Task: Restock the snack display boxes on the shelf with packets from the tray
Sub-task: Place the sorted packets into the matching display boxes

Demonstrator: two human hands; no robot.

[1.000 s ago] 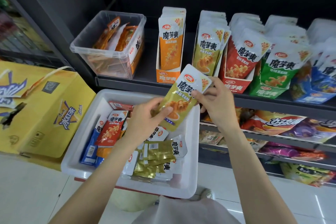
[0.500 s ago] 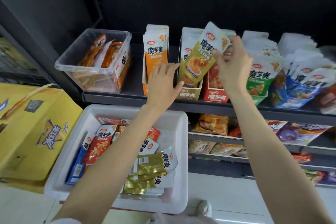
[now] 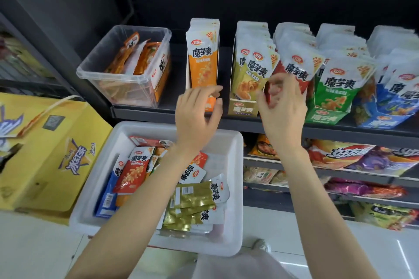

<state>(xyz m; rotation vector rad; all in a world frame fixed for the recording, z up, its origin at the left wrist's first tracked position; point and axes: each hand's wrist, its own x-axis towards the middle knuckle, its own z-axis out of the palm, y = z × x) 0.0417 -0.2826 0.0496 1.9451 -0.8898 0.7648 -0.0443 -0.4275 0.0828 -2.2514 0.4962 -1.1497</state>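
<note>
The snack packets (image 3: 256, 77) standing in the display boxes look like glossy plastic film, white tops catching the light. The display boxes (image 3: 243, 110) themselves read as printed card, smooth with a slight sheen. Far left on the shelf (image 3: 340, 130) – dark, matt, metal-looking – sits a clear bin (image 3: 127, 68) of transparent, shiny plastic. The near tray (image 3: 231, 149) is white plastic, smooth and faintly translucent; some packets in it are crinkled gold foil (image 3: 189, 209). The yellow carton (image 3: 45, 154) at left is glossy card – the floor (image 3: 374, 249) polished, reflective tile.

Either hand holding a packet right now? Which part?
Nothing held. Left hand hangs loosely curled in front of the orange display box; right hand is blurred, fingers by the olive packet and red packets, no visible grip.
</note>
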